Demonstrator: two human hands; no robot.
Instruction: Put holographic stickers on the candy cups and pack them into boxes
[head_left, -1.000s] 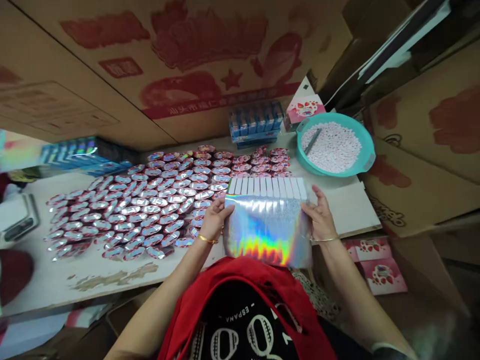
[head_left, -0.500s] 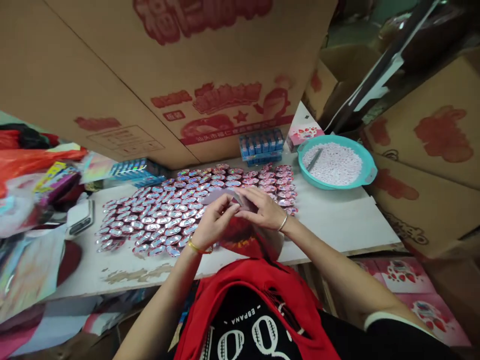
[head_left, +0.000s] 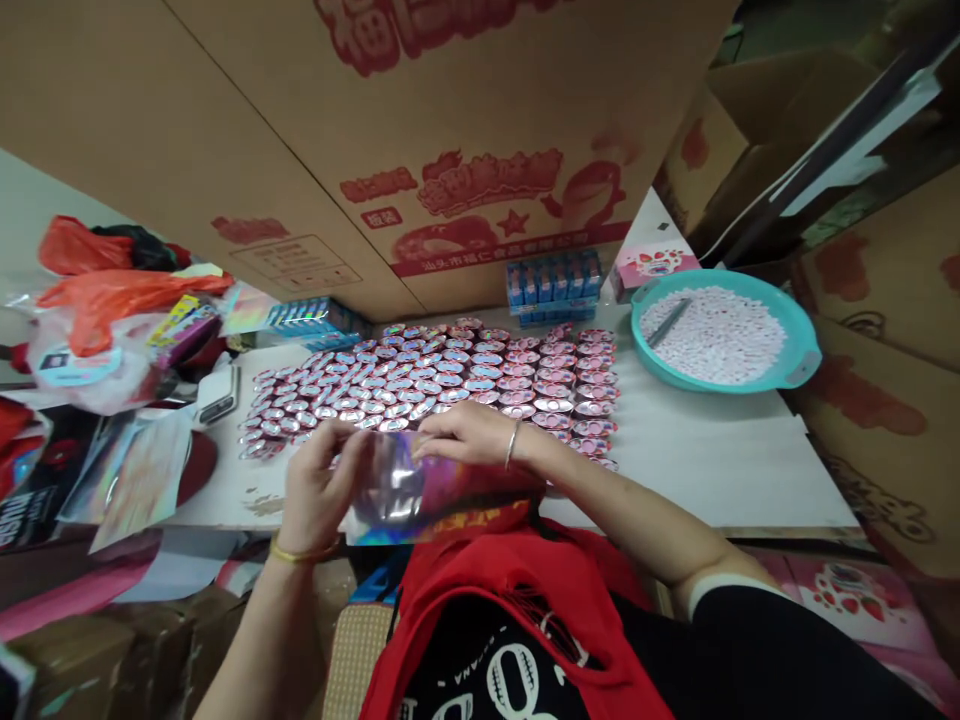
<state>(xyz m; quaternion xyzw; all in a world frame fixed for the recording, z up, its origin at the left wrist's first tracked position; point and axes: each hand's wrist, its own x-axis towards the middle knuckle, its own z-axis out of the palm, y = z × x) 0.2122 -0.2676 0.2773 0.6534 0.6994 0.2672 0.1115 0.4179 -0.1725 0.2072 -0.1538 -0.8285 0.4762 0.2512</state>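
A shiny holographic sheet (head_left: pixel 420 495) is held between both hands at the near edge of the white table (head_left: pixel 720 465). My left hand (head_left: pixel 319 490) pinches its left edge with closed fingers. My right hand (head_left: pixel 465 435) grips its top edge, fingers curled over it. Just beyond the hands lie several rows of small oval foil-topped cups (head_left: pixel 450 375), laid out flat on the table.
A teal basin (head_left: pixel 795 360) of small white-pink pellets sits at the right, with a scoop in it. Blue packs (head_left: pixel 555 280) and a pink strawberry box (head_left: pixel 652 262) stand at the back against large cardboard cartons (head_left: pixel 420 130). Plastic bags and clutter (head_left: pixel 112 320) fill the left.
The holographic sheet was held flat and wide a second ago. Both hands have since come together and shifted left with it, and the sheet now looks bent. The camera has turned left.
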